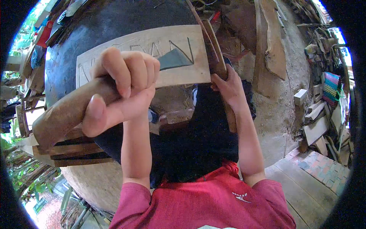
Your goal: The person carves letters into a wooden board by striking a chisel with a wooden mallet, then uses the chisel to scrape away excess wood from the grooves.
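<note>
My left hand is raised close to the camera, its fingers wrapped round a thick, rounded brown wooden club that slants down to the left. Behind it lies a pale wooden board with letters cut or drawn into its face. A dark grey-green sheet rests on the board, over part of the lettering. At the board's right end, my right hand closes its fingers on a narrow wooden strip, which continues below the hand.
The board lies on a dark, rounded tabletop. Long rough planks stand to the right, over a bare ground floor. Stacked wood offcuts and a colourful woven bag are farther right. Slats stick out at lower left.
</note>
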